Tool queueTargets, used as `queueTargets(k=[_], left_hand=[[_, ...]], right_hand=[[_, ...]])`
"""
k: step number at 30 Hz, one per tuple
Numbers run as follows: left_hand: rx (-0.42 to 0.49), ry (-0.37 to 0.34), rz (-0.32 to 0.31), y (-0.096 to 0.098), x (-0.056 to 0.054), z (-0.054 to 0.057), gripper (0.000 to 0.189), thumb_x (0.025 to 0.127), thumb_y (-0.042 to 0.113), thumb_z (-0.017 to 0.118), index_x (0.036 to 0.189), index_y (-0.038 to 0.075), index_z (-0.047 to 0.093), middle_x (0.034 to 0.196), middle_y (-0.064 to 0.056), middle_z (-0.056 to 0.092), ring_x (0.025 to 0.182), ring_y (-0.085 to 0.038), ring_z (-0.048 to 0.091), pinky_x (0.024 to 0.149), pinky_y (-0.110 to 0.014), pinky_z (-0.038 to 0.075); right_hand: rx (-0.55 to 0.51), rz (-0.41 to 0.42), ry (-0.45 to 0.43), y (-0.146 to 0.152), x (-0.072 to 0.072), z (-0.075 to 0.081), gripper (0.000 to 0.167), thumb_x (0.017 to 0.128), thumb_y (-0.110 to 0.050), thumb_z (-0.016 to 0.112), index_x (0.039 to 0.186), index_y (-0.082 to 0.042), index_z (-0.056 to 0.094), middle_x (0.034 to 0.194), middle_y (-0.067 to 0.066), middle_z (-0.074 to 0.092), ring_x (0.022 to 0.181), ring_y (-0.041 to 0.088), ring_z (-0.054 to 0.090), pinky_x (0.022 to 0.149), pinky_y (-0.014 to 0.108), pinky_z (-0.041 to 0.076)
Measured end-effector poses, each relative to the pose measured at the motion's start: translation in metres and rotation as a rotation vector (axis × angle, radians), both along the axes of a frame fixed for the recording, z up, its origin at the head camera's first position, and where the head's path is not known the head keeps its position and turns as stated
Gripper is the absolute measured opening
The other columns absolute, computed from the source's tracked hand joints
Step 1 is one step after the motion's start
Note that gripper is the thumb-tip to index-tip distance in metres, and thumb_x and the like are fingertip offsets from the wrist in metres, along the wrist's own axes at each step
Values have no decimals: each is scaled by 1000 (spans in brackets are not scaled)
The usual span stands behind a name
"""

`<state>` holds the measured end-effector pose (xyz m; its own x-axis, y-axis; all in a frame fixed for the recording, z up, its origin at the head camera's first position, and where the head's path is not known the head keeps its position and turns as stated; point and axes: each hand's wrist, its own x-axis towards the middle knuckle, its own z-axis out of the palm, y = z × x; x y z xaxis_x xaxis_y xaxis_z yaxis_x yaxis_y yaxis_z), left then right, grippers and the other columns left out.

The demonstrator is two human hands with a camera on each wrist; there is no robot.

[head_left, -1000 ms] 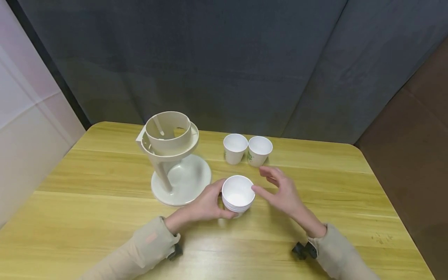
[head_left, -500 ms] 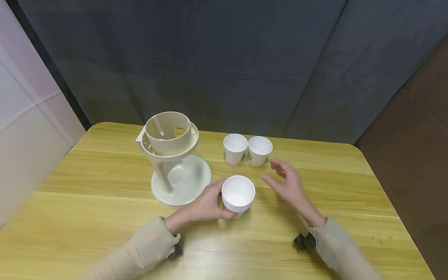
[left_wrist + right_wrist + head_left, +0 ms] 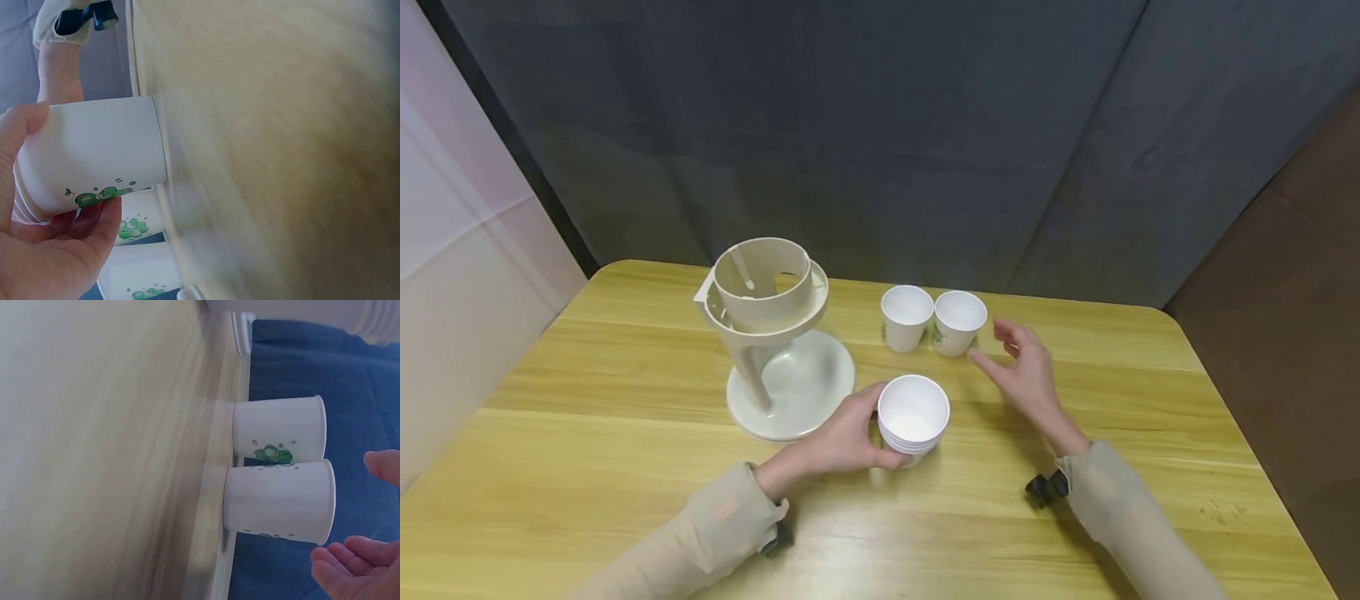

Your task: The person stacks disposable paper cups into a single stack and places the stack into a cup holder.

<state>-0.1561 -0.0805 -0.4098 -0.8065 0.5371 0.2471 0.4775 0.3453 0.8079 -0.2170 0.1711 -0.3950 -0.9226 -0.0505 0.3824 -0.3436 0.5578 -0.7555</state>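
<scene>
Here we have the left hand (image 3: 848, 435) with thumb and fingers curled around a stack of nested white paper cups (image 3: 914, 421), upright at the near middle of the pale wooden table (image 3: 625, 517). Over to our right hand (image 3: 1024, 375), thumb and fingers wide apart, lightly bent, just beside a white paper cup with green print (image 3: 958, 329). That one blocks the way to its matching paper cup (image 3: 906, 323), tight on its left; whether their rims touch, we can't quite tell. Away left we've got a cream plastic ring-topped stand (image 3: 760, 312) on a round white base (image 3: 808, 375), our left hand right by its edge. Behind it all hangs a dark grey cloth (image 3: 850, 133).
</scene>
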Motion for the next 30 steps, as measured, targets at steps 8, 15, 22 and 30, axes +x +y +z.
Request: queueTargets(k=[8,15,22,30], left_hand=[[-3,-12,1,0,0,1,78,63,15,86,128,-3,46,120,-13,58,108,-22,57,94,-35,47],[-1,-18,4,0,1,2,77,63,14,85,127,-3,47,119,-13,58,107,-22,57,93,-34,47],[-5,-18,10,0,2,3,76,63,14,85,126,-3,48,117,-12,59,105,-22,58,92,-32,48],[1,-13,6,-1,2,2,76,63,15,85,126,-3,48,117,-13,59,106,-22,58,92,-33,48]], right_hand=[[2,-15,3,-2,-14,3,56,76,-13,77,121,10,52,116,26,54,107,37,53,94,46,46],[25,-40,14,-6,-24,6,58,76,-17,78,120,10,52,114,26,54,105,39,53,93,48,45],[58,-48,-8,-9,-35,4,63,74,-19,79,121,12,51,116,27,53,107,38,52,93,46,44],[112,-47,-51,-15,-42,6,71,73,-26,80,125,10,49,117,26,52,107,37,49,93,46,42]])
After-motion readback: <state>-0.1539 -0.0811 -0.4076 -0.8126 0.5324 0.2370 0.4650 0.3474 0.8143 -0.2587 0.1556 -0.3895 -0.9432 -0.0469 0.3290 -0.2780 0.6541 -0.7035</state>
